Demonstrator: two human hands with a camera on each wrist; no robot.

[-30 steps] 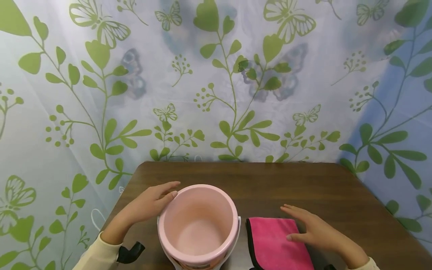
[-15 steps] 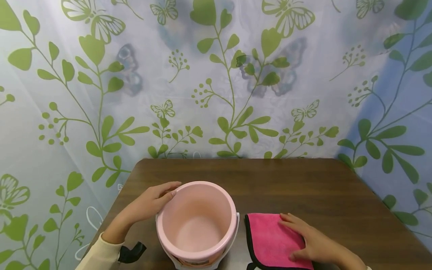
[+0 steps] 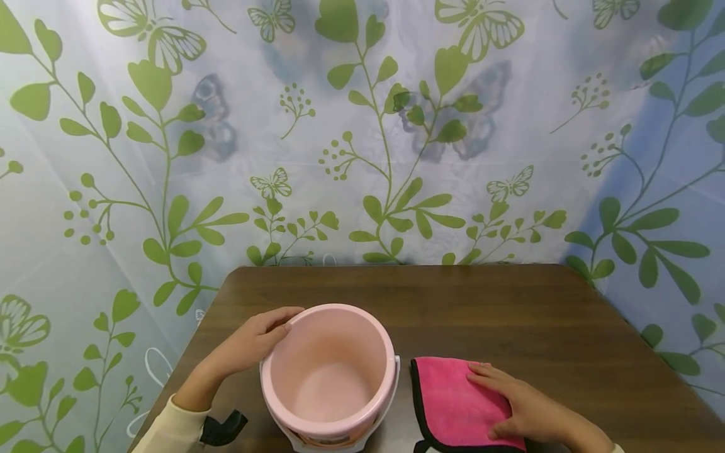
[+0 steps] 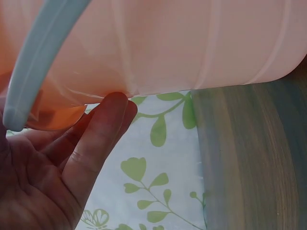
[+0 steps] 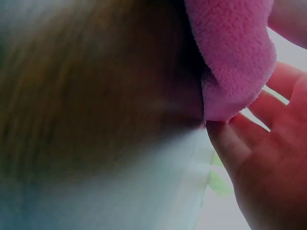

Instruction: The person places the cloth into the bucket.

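Standing beside cloth point(image 3: 453, 397): bucket point(image 3: 334, 365), left grip point(image 3: 255, 338) wide at rim point(image 3: 334, 430); right grip point(image 3: 518, 402) seemingly wide on cloth; curtain point(image 3: 362, 126) behind.

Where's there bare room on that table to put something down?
The back of the table, bordered by curtain, bucket and pink cloth; also right of the right hand. Crowded near the person: left hand on the bucket, right on the cloth, narrow gap between bucket and cloth.

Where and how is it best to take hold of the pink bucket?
I would pinch the rim on the left side, coming from above: the bucket stands upright, the rim is thick and rounded, and the white handle hangs low, out of the way. The left hand touches that part.
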